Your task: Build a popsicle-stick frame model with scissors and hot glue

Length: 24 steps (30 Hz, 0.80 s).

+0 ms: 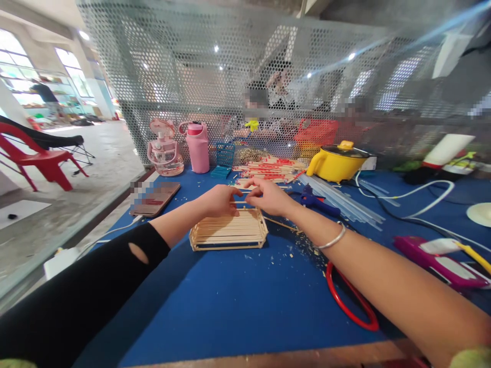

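Observation:
A small tray-like frame built of thin wooden sticks lies on the blue tabletop in front of me. At its far side are my left hand and my right hand, fingers bent and close together. Between them runs a short thin wooden stick, pinched at its ends just above the frame's back edge. Whether it touches the frame is hard to see. My right wrist wears a silver bangle. Beyond the hands lies a heap of red-tipped wooden sticks.
Right of the heap are clear glue sticks, a blue glue gun and a yellow pot. Red-handled scissors lie under my right forearm. A phone and two pink bottles stand left. Mesh closes the back.

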Each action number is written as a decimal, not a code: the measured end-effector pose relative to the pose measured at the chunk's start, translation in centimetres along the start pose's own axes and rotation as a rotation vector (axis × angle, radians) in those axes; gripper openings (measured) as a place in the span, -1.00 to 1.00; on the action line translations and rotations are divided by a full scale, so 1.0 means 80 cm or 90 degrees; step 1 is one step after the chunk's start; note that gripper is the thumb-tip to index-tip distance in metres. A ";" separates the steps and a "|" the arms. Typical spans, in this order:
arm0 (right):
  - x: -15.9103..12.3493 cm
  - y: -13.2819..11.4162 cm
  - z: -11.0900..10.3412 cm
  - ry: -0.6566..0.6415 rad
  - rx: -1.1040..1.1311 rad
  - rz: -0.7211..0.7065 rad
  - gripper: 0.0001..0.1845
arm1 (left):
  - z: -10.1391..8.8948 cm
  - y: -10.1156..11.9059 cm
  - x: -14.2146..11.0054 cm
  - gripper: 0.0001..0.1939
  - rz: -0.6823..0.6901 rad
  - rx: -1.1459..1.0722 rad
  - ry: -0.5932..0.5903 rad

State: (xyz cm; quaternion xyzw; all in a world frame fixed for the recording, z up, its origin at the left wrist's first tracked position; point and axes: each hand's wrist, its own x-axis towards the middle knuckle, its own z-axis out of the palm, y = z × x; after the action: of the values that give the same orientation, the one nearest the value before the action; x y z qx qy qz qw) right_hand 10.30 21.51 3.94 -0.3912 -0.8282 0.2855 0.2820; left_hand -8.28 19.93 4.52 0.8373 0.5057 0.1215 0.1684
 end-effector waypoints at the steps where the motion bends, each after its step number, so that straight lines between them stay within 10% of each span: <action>1: 0.001 0.001 -0.002 0.014 0.004 -0.001 -0.69 | -0.001 0.001 0.000 -0.35 0.002 0.004 0.000; 7: -0.041 -0.026 -0.042 0.159 -0.093 -0.017 -0.71 | -0.026 -0.001 -0.016 -0.43 0.027 -0.031 0.069; 11: -0.162 -0.046 -0.053 0.110 -0.309 0.026 -0.77 | -0.041 -0.014 -0.041 -0.42 -0.020 -0.079 0.109; 17: -0.331 -0.017 0.000 0.250 -0.521 0.069 -0.67 | -0.023 -0.040 -0.069 -0.38 -0.117 -0.190 0.036; 24: -0.336 0.002 -0.002 0.261 -0.512 0.142 -0.68 | -0.009 -0.025 -0.100 -0.34 -0.148 -0.270 0.064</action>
State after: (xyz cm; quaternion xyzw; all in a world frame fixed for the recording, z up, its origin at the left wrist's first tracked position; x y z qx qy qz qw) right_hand 24.87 -0.10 -2.58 -0.6047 -0.7531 -0.1127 0.2334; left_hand -13.85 13.85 4.12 0.7124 0.5694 0.2464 0.3279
